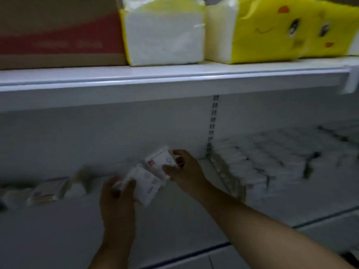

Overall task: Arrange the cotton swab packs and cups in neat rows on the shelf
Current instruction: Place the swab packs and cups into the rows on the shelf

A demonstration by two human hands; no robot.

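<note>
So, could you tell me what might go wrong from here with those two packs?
The left hand pinches the lower pack by one end, and the right hand holds the upper pack by its edge. With such light grips, either pack could slip onto the shelf. The right forearm lies close to the neat rows, so a careless pull back might knock them askew. The shelf is dim, so a pack could land crooked.

Over the white shelf [58,230], the left hand [118,195] and right hand [184,171] each grip a swab pack [144,183].
</note>
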